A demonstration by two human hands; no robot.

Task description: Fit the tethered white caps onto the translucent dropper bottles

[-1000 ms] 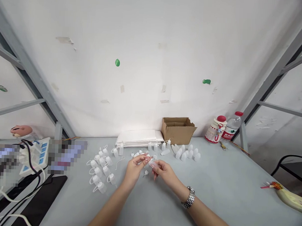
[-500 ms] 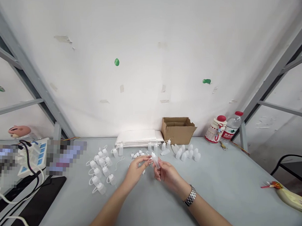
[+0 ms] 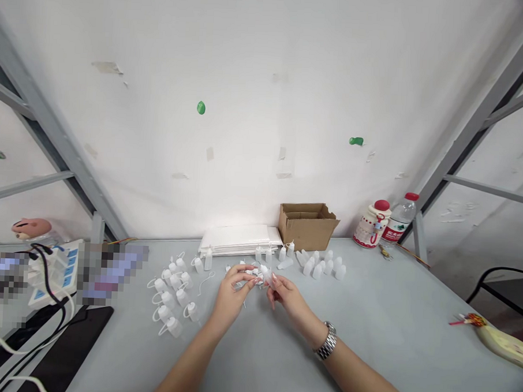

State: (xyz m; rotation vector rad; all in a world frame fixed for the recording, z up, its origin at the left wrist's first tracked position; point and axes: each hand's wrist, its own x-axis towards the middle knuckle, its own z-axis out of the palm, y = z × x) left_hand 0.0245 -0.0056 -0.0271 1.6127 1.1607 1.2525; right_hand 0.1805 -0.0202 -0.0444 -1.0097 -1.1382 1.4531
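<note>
In the middle of the table, my right hand (image 3: 289,298) is closed on a small translucent squeeze bottle (image 3: 265,272), tilted with its white top towards the upper left. My left hand (image 3: 231,293) is on the other side of the bottle, thumb and forefinger pinched near its top; whatever lies between those fingertips is too small to make out. Loose white nozzle caps (image 3: 249,271) lie behind my fingers, partly hidden. To the left stand several bottles with looped cap straps (image 3: 174,327). Several bottles without caps (image 3: 317,272) are grouped on the right.
Flat white sheets (image 3: 233,238) are stacked against the wall beside an open cardboard box (image 3: 307,232). A patterned flask (image 3: 370,224) and a water bottle (image 3: 399,222) stand back right. A power strip (image 3: 70,268), cables and a black slab (image 3: 73,349) occupy the left.
The squeeze bottle has shifted slightly left and leans more. My left fingertips have drawn a little away from its top, to the left and down.
</note>
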